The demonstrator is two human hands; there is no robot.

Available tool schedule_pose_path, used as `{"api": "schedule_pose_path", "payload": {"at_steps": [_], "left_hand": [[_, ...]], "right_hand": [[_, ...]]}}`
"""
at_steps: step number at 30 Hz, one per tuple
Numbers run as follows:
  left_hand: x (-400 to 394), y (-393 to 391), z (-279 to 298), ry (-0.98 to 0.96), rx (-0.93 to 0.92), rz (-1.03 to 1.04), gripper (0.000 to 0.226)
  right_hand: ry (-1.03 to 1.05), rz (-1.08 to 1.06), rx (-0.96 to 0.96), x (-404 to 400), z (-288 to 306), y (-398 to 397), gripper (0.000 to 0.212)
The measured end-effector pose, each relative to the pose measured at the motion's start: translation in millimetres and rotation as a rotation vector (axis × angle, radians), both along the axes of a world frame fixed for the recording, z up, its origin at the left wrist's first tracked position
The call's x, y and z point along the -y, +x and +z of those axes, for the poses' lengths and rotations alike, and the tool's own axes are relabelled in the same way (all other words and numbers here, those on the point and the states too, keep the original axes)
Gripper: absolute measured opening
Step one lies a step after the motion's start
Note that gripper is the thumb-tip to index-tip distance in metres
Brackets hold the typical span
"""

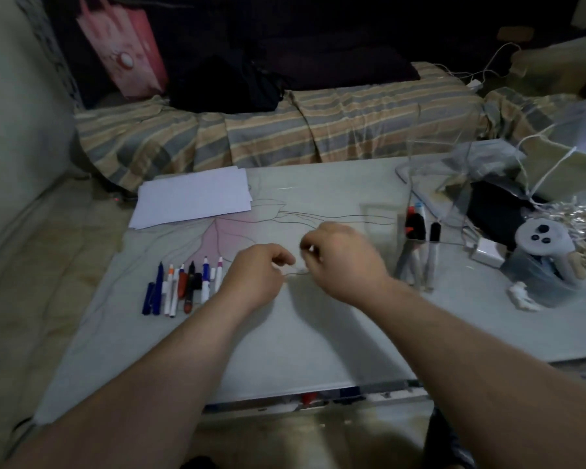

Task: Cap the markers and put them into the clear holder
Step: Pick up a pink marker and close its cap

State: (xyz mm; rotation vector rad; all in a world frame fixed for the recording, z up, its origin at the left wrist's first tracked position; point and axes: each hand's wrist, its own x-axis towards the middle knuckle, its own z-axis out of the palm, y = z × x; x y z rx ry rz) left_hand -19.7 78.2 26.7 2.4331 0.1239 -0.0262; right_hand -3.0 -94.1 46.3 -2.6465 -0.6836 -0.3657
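Note:
Several uncapped markers (183, 289) lie in a row on the pale board (318, 350) at the left, with loose caps beside them. My left hand (257, 275) and my right hand (339, 255) meet at the board's middle, fingers curled round a small white marker (300, 269) that is blurred and mostly hidden between them. The clear holder (416, 245) stands to the right of my right hand and holds a few capped markers with black and red caps.
A stack of white paper (193, 198) lies at the board's far left. A white controller (543, 238), cables and plastic bags crowd the right end. A striped bed (285, 130) runs behind the board.

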Motion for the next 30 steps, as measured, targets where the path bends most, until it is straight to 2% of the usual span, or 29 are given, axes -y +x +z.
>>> {"api": "schedule_pose_path", "payload": {"at_steps": [3, 6, 10, 13, 18, 24, 30], "left_hand": [[-52, -3, -5, 0.110, -0.007, 0.159, 0.047], [-91, -8, -14, 0.165, -0.012, 0.276, 0.048], [-113, -12, -24, 0.298, -0.012, 0.312, 0.049], [-114, -10, -31, 0.365, -0.035, 0.341, 0.043], [-106, -4, -47, 0.441, -0.074, 0.326, 0.037], [-91, 5, -56, 0.560, -0.072, 0.348, 0.039], [-75, 8, -55, 0.557, -0.024, 0.261, 0.073]], "right_hand": [[-0.132, 0.124, -0.226, -55, -33, -11, 0.027], [-0.203, 0.166, -0.353, -96, -55, -18, 0.025], [-0.228, 0.190, -0.392, -130, -72, -17, 0.047], [-0.246, 0.218, -0.409, -142, -80, -14, 0.047], [-0.189, 0.143, -0.419, -138, -80, -6, 0.047], [-0.233, 0.017, -0.344, -101, -78, 3, 0.031], [-0.201, -0.088, -0.428, -64, -69, 7, 0.027]]}}
